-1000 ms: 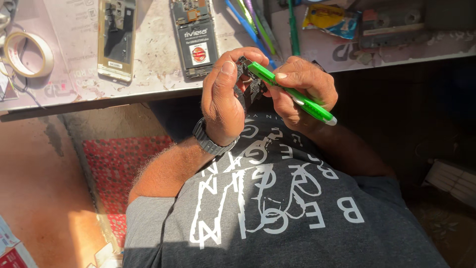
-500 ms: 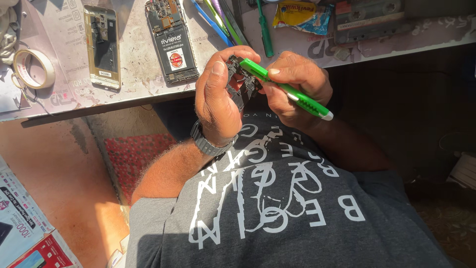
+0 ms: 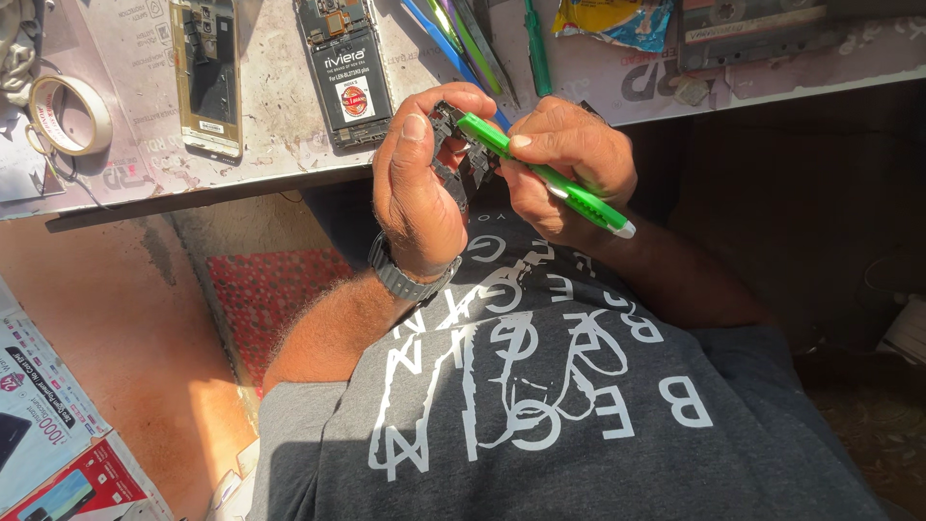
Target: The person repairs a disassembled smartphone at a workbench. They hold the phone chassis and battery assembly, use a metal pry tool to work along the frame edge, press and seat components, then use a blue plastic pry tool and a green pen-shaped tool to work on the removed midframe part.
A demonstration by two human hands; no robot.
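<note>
Part in work is a small dark component (image 3: 461, 154), held up in the air just below the front edge of the worktop (image 3: 289, 169), above our lap and not resting on anything. Left hand (image 3: 417, 183) is clenched round it, thumb on the near face and fingers curled over the far side, so most of it is hidden and we can't tell exactly what it is. Right hand (image 3: 569, 169) grips a green screwdriver (image 3: 540, 172) like a pen. Its long axis runs from the white cap at lower right up to upper left, and the tip end meets the dark part right at our left fingertips; the tip itself is hidden. So the part lies up-left of the right fingers, along the tool's own line, and the left hand is the nearer one, already on it.

Further out on the worktop, well apart from both hands: an opened phone with its battery showing (image 3: 345, 72) near the front edge, a gold phone frame (image 3: 206, 72) to its left, a tape roll (image 3: 69, 116) toward the left end, blue and green tools (image 3: 463, 43) behind the hands, a yellow packet (image 3: 608, 21) at the back edge
</note>
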